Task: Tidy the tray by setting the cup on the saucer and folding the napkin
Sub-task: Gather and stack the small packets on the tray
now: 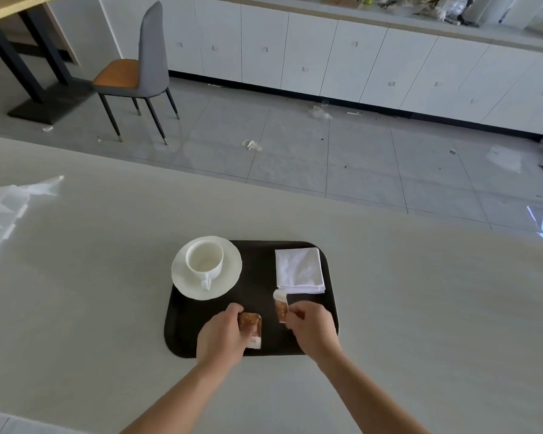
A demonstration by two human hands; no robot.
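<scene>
- Tray (pixel 329 311): dark, with rounded corners, lay on the pale tabletop (pixel 420 308); its near edge was partly hidden by both hands.
- Cup (pixel 205 256): white, upright and empty, stood on the saucer (pixel 229 277) at the tray's far left corner, handle turned toward the person; the saucer's rim overhung the tray's left edge.
- Napkin (pixel 299 270): white, lay folded into a layered square at the tray's far right.
- Left hand (pixel 221 335): grip closed on a brown-and-white packet (pixel 250 327) near the tray's front; the fingers covered the packet's left part, and its print could not be read.
- Right hand (pixel 314 327): fingertips pinched a second packet (pixel 281 308), which stood tilted just in front of the napkin; whether it touched the napkin could not be told.
- Background: a chair (pixel 145 67) and white cabinets (pixel 326 57) stood beyond the tabletop, with scraps strewn on the floor (pixel 295 158); clear plastic (pixel 10 208) at the left edge was cut off.
</scene>
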